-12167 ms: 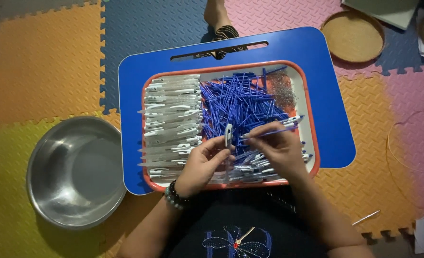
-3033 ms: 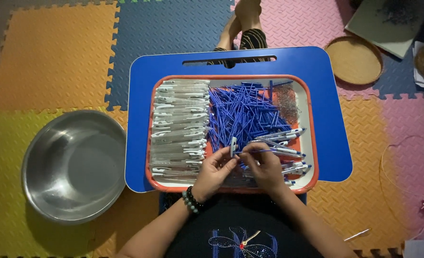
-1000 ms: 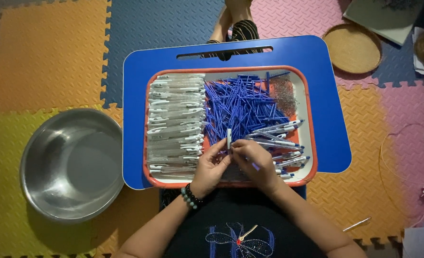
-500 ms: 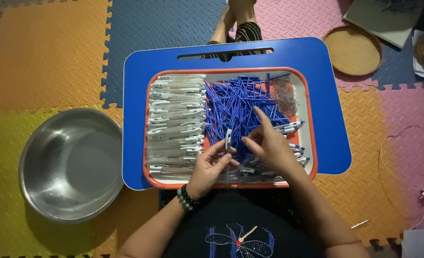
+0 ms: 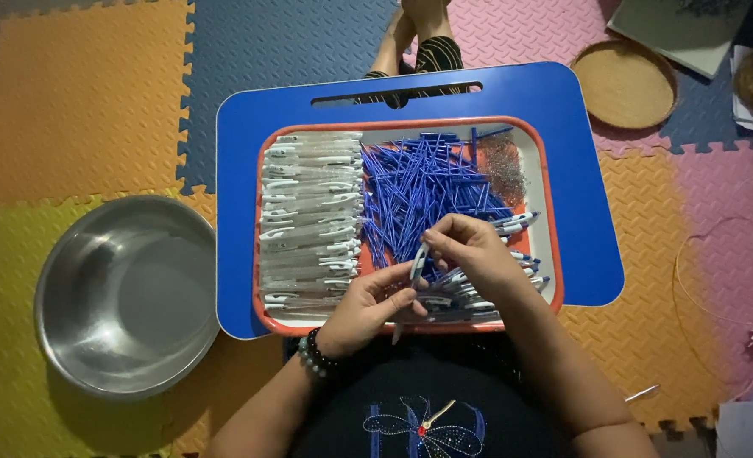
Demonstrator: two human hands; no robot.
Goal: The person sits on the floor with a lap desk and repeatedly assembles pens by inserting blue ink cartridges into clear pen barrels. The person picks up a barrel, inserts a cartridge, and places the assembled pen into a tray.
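Pen barrel: a clear barrel with a white clip (image 5: 418,263) is held between both hands, just above the near rim of the tray; its long axis is nearly upright in the view, the top end leaning slightly away from the person and to the right.
Left hand: the left hand (image 5: 366,307) is closed narrowly around the lower end of the barrel, thumb and fingers pinched; a dark bead bracelet (image 5: 310,354) is worn at the wrist.
Right hand: the right hand (image 5: 471,251) is curled just right of the barrel, fingertips pinched at its upper end; whether a blue refill is held there cannot be told.
Counts: one tray, one lap bench, one steel bowl and one round woven lid are seen; refills and barrels are too many and too overlapped to be counted.
Tray: the orange-rimmed tray (image 5: 259,254) lies under both hands on the blue lap bench (image 5: 580,195).
Blue refills: a loose heap (image 5: 427,182) lies beyond the right hand, pointing every way.
Clear barrels: a stacked column (image 5: 309,216) lies beyond the left hand, long axes left to right.
Bowl: the steel bowl (image 5: 126,293) sits well to the left of the left hand.
Woven lid: the woven lid (image 5: 624,83) lies far beyond the right hand.
Change: half a second earlier the right hand was stretched out over the heap; it has been drawn back to the barrel.
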